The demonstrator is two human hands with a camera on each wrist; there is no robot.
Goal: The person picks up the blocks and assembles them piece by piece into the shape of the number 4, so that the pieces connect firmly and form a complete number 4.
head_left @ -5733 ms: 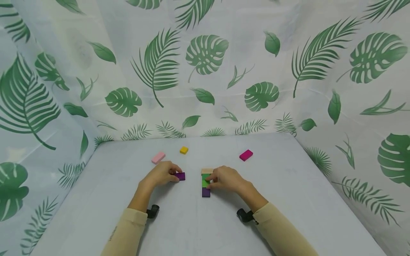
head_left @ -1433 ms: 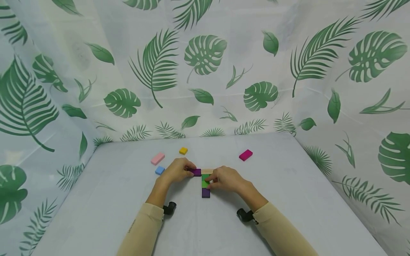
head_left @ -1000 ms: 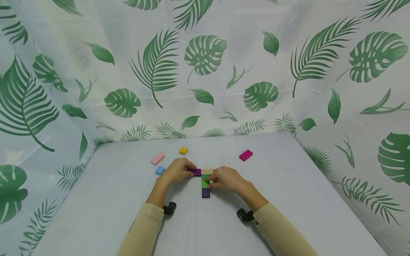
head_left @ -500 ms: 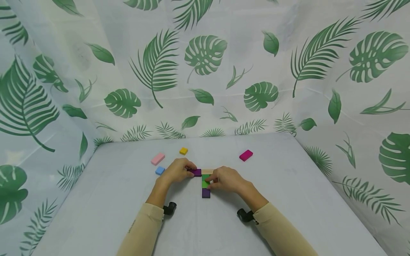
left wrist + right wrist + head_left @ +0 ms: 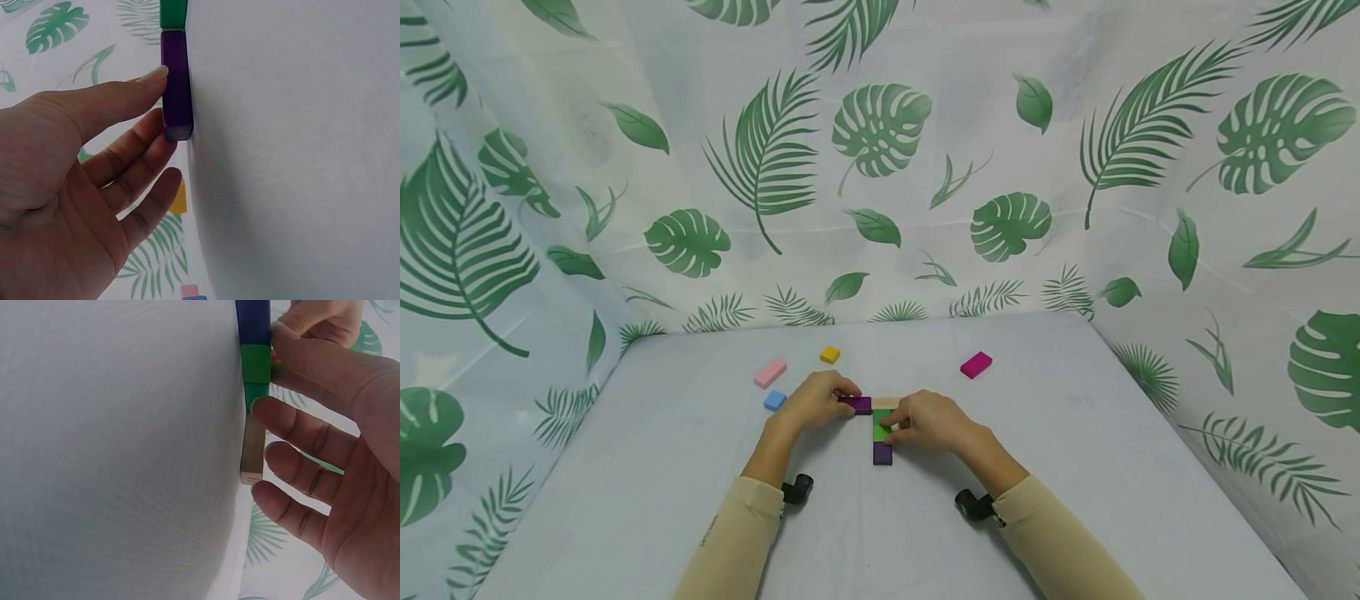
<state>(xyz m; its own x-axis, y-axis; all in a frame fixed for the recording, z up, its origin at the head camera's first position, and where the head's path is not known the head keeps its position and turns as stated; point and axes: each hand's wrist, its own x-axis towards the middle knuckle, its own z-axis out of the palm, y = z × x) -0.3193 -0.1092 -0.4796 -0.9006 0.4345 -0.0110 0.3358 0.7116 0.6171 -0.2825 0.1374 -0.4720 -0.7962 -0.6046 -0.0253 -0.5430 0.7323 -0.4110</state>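
In the head view my left hand (image 5: 814, 400) pinches a purple block (image 5: 862, 406), whose right end meets a short column of blocks. A plain wooden block (image 5: 886, 402) forms the column's far end, lying crosswise. Bright green blocks (image 5: 880, 429) come below it, then a dark purple block (image 5: 882, 454) nearest the body. My right hand (image 5: 936, 419) holds the green part with thumb and index finger; its other fingers spread along the row in the right wrist view. The left wrist view shows the thumb on the purple block (image 5: 176, 87), index finger largely hidden behind.
Loose on the white table (image 5: 865, 533) lie a pink block (image 5: 771, 373), a small blue block (image 5: 775, 401) beside the left hand, a yellow block (image 5: 830, 354) and a magenta block (image 5: 976, 364). A leaf-print curtain (image 5: 925, 208) surrounds the table.
Since the earliest frame my left hand has brought the purple block rightward against the column, uncovering the blue block. Through the last second or so both hands stay still.
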